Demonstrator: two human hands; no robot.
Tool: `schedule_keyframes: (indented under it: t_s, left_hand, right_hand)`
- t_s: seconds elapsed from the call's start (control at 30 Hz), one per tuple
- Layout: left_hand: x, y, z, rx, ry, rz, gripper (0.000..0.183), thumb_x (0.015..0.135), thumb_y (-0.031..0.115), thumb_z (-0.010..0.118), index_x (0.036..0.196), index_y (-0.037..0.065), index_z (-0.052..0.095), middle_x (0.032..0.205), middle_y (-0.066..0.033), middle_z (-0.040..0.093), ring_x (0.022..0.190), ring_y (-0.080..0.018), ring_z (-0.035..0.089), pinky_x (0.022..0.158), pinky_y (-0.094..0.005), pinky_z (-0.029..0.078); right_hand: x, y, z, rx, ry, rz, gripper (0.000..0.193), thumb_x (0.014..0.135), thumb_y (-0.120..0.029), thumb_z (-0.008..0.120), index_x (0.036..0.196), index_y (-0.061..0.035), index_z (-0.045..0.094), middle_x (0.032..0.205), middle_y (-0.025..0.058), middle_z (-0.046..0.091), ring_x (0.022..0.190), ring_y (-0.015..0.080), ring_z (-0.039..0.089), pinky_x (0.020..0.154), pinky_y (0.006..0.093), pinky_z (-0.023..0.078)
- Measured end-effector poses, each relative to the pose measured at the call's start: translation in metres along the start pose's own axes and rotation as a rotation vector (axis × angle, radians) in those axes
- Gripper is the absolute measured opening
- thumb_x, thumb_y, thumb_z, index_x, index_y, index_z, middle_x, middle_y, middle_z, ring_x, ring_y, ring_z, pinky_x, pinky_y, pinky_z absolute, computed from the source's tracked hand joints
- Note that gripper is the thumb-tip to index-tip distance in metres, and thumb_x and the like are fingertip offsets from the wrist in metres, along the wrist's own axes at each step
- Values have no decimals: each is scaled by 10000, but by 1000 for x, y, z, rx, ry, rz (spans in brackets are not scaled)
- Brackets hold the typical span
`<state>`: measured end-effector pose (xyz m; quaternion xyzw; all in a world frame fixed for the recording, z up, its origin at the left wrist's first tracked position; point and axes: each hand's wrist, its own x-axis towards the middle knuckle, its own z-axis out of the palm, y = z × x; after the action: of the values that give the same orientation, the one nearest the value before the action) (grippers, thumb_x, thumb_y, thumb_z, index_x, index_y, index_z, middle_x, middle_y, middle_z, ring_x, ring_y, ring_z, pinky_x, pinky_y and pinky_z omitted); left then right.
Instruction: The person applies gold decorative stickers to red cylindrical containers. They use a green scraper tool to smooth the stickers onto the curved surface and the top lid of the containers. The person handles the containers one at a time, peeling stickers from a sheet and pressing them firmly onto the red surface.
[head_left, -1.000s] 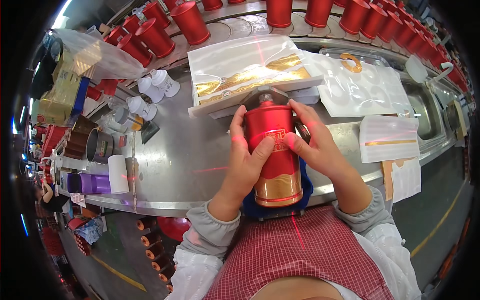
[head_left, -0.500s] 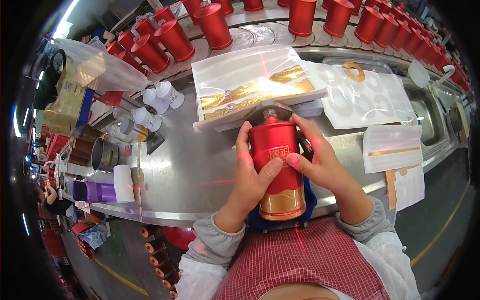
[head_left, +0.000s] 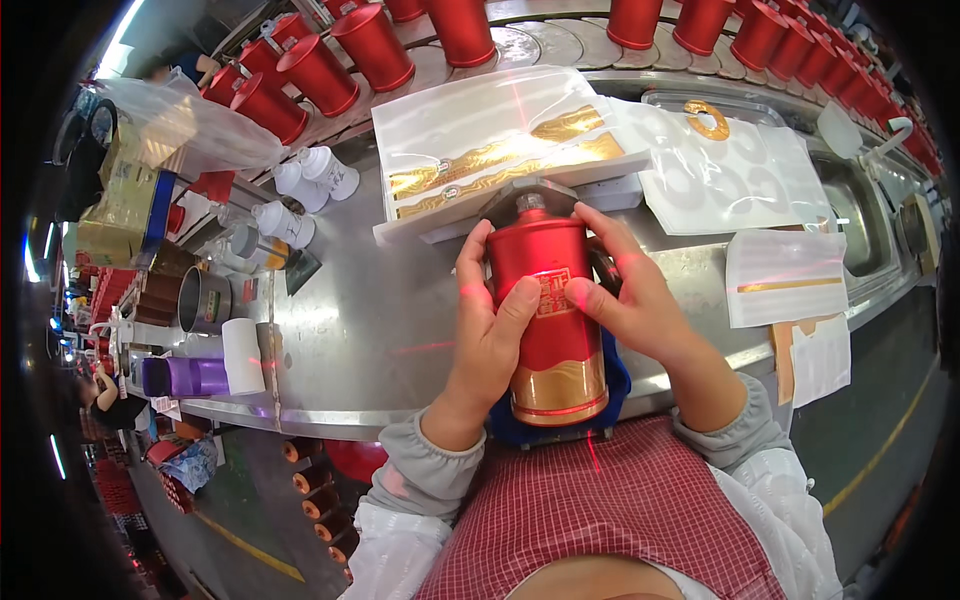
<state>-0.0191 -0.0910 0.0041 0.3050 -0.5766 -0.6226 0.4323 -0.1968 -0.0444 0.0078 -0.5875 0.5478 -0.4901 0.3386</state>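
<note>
A red bottle [head_left: 537, 245] with a gold wavy band round its base lies tilted towards me over a blue support [head_left: 615, 385] at the bench's near edge. A square gold label [head_left: 554, 292] sits on its front. My left hand [head_left: 487, 325] wraps the bottle's left side, its thumb beside the label's left edge. From the right side my right hand [head_left: 635, 295] grips it, the thumb resting at the label's right edge. Both hands' fingertips reach up by the neck, next to a dark angular holder [head_left: 555, 188]. The bottle's underside is hidden.
Just beyond the bottle lie gold-strip sticker sheets [head_left: 500, 130]. Clear sheets [head_left: 720, 180] and a gold ring [head_left: 708, 120] lie right of them, before a sink [head_left: 850, 215]. White cups [head_left: 325, 172] and a paper roll [head_left: 243, 355] stand left. Red bottles [head_left: 372, 45] line the conveyor [head_left: 530, 45].
My left thumb has slid off the label to its left edge, and the right thumb has shifted slightly up. The conveyor bottles have moved right. The view has shifted a little.
</note>
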Motion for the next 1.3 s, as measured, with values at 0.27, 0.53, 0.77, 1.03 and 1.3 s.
schedule_keyframes:
  t_s: [0.27,0.53,0.77,1.03,1.3]
  left_hand:
    - [-3,7,5,-72,-25,-55,834,924,274,625,1477,-41,88,1415,-184,333,1278,-228,404,1062,-340,356]
    - [0,5,2,-78,-14,-56,779,937,251,603,1473,-48,123,1402,-187,358,1269,-224,413,1047,-339,374]
    - [-2,0,5,-113,3,-3,743,965,250,557,1479,-51,114,1427,-194,346,1275,-227,409,1063,-343,353]
    - [-7,0,2,-137,3,-6,682,972,201,526,1475,-46,138,1434,-185,341,1301,-230,385,1086,-351,320]
    - [-8,0,-1,-220,29,-5,589,971,151,499,1450,-39,213,1411,-178,370,1304,-233,376,1103,-359,288]
  right_hand:
    - [2,-26,-43,316,48,200,240,895,-89,610,1107,-6,531,918,29,640,786,81,597,700,233,491]
    - [20,-30,-55,0,-149,51,186,845,-119,662,1000,-29,616,821,13,624,757,73,557,687,241,474]
    - [11,-30,-48,97,-190,80,192,842,-126,657,1004,-27,627,812,21,620,752,78,558,685,245,476]
    - [13,-29,-51,-21,-77,61,204,843,-114,654,1030,-31,643,848,33,657,772,81,582,707,245,491]
    - [35,-33,-57,-59,-198,-130,204,846,-94,660,1044,-46,666,855,15,665,771,79,585,710,253,495]
